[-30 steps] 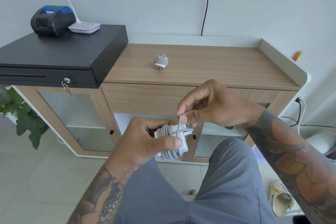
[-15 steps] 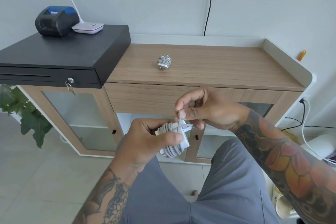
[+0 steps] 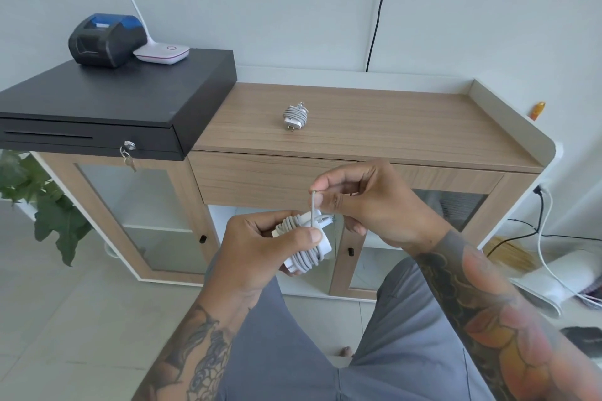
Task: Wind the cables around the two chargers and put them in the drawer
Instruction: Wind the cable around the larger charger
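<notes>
- Left hand (image 3: 257,254): fingers and thumb curled around a white charger (image 3: 308,242), cable wound about it, held near, in front of the cabinet.
- Right hand (image 3: 368,205): thumb and forefinger pinch the free cable end (image 3: 313,208) just above that charger.
- Second charger (image 3: 295,115): wound, lying on the wooden top (image 3: 391,127), far centre.
- Drawer (image 3: 260,182): closed.

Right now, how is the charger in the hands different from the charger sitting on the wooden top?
The held charger is gripped by the left hand, while the charger on the counter lies alone, touched by nothing. The held charger has a loose cable end pinched by the right hand; on the counter charger no loose length shows. Both are white with grey cable coiled round them, and the drawer is shut.
</notes>
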